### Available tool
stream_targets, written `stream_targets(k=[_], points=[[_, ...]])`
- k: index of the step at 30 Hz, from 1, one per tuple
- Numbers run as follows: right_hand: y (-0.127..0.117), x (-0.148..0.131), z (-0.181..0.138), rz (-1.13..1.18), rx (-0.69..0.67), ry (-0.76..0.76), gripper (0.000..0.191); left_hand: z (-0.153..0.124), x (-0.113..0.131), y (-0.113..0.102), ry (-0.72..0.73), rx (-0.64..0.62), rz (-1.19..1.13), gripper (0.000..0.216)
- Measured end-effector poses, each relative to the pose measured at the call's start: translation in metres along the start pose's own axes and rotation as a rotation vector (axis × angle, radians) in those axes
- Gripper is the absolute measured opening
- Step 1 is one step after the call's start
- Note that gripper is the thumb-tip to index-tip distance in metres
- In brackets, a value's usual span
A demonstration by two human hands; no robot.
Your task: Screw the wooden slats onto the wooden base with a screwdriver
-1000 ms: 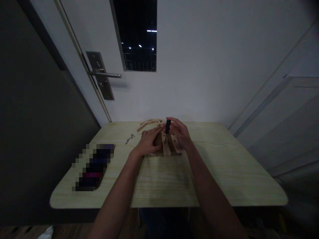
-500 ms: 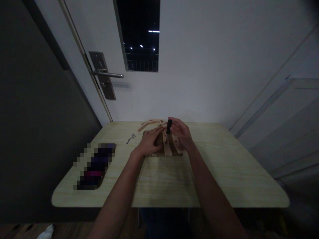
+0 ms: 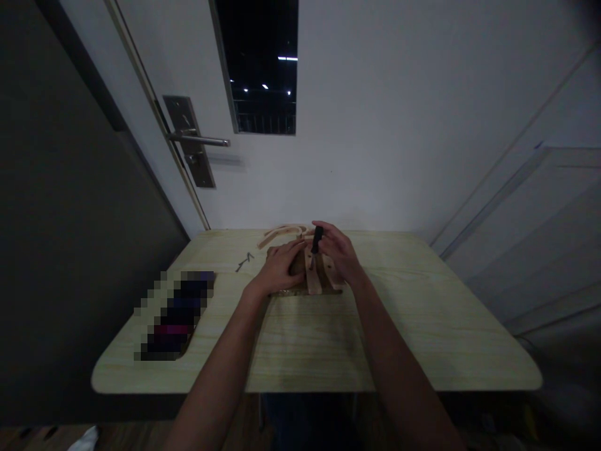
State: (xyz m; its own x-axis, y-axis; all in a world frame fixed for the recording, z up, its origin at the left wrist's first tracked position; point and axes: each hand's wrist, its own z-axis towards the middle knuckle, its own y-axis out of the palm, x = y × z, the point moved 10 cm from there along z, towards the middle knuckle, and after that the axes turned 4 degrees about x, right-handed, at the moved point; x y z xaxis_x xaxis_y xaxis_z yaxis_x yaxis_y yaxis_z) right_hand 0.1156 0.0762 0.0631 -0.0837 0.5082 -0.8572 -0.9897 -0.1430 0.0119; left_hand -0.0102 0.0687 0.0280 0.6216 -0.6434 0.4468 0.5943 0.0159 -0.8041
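A brown wooden board [image 3: 300, 290] lies near the back of the table, with pale wooden strips [image 3: 314, 282] across it that show dark holes or screw heads. My left hand [image 3: 282, 266] rests on the board's left part, fingers stretched out over it. In my right hand [image 3: 339, 252] is a black-handled screwdriver [image 3: 317, 238], held upright by the fingertips, its tip down on the left strip. Curved pale wooden pieces [image 3: 282, 233] lie behind the board. Several screws [image 3: 245, 262] are loose to the left of my left hand.
A pixelated dark flat object [image 3: 181, 316] lies on the left side of the table [image 3: 422, 326]. Behind the table stands a white door [image 3: 375, 125] with a metal handle [image 3: 206, 141] and a dark window. A grey panel rises at the left.
The whole view has shifted slightly. Both hands keep their places on the board and the screwdriver; the right fingers around the handle have moved only a little.
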Motion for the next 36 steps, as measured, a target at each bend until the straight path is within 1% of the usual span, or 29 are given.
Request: stream_targets(k=[2, 4, 8, 9, 11, 14, 18, 20, 24, 28, 30, 34, 36], points=[[0.004, 0.003, 0.000, 0.039, -0.041, 0.021, 0.044, 0.000, 0.001, -0.001, -0.001, -0.004, 0.000, 0.076], [0.005, 0.007, -0.001, 0.041, -0.046, 0.038, 0.049, 0.000, 0.001, -0.001, -0.001, -0.007, 0.005, 0.075], [-0.006, 0.010, 0.000, -0.045, 0.067, 0.020, 0.064, 0.001, -0.001, -0.001, 0.007, 0.000, 0.000, 0.077], [-0.008, 0.010, 0.001, -0.076, 0.090, 0.011, 0.063, 0.001, -0.002, 0.000, 0.011, 0.004, -0.005, 0.077], [-0.009, 0.008, 0.002, -0.107, 0.102, -0.010, 0.055, 0.002, -0.004, 0.000, 0.020, 0.013, -0.015, 0.077], [-0.003, 0.006, 0.003, -0.076, 0.055, -0.021, 0.046, 0.002, -0.005, 0.000, 0.022, 0.018, -0.026, 0.076], [0.005, 0.009, 0.002, -0.022, -0.022, 0.028, 0.051, 0.001, -0.001, -0.002, 0.016, 0.011, -0.027, 0.076], [0.006, 0.010, 0.001, 0.000, -0.031, 0.037, 0.051, 0.001, 0.000, -0.004, 0.011, 0.017, -0.024, 0.074], [0.001, 0.009, 0.002, 0.000, 0.014, 0.003, 0.044, 0.002, 0.001, -0.004, 0.030, 0.031, -0.029, 0.074], [-0.003, 0.003, 0.002, -0.068, 0.047, -0.036, 0.038, 0.001, -0.002, -0.002, 0.031, 0.022, -0.019, 0.075], [-0.001, 0.000, 0.002, -0.073, 0.021, -0.031, 0.038, 0.001, -0.002, -0.001, 0.023, 0.017, -0.013, 0.077], [0.010, 0.001, -0.001, 0.047, -0.067, 0.009, 0.041, 0.001, 0.000, -0.001, 0.022, 0.000, -0.008, 0.081], [0.013, 0.004, -0.002, 0.084, -0.087, 0.021, 0.044, 0.001, 0.000, -0.001, 0.024, -0.005, -0.004, 0.080]])
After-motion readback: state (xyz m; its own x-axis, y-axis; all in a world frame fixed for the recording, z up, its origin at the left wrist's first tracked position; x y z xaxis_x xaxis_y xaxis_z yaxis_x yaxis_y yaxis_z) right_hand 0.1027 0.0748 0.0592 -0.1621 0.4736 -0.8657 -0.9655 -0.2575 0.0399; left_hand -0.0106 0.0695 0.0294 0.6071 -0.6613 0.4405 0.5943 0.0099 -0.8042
